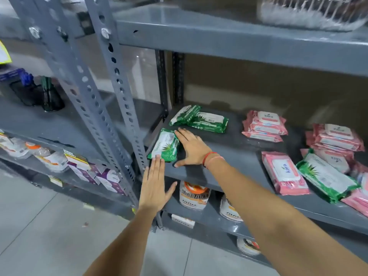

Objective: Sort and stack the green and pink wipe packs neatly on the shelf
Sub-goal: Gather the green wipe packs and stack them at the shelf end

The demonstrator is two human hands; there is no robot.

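The green wipe pack point(164, 146) at the front left corner of the grey shelf point(235, 156) looks soft and light: a flexible film pouch that likely gives under pressure and slides easily on painted metal. Flat palms on its long edges or a pinch across its width should suit it better than a grab at the crinkled end seals.

The right hand point(191, 148) lies open, fingers pressed along the pack's right edge, gripping nothing. The left hand point(154, 184) is open and flat too, its fingertips touching the pack's near end.

Behind it two more green packs point(199, 118) lie overlapped and skewed. Further right, well apart, sit a small pink stack point(264, 124), a single pink pack point(283, 173), and a stray green pack point(326, 177) leaning on a jumbled pink pile point(336, 140). That stray one probably still needs moving left.
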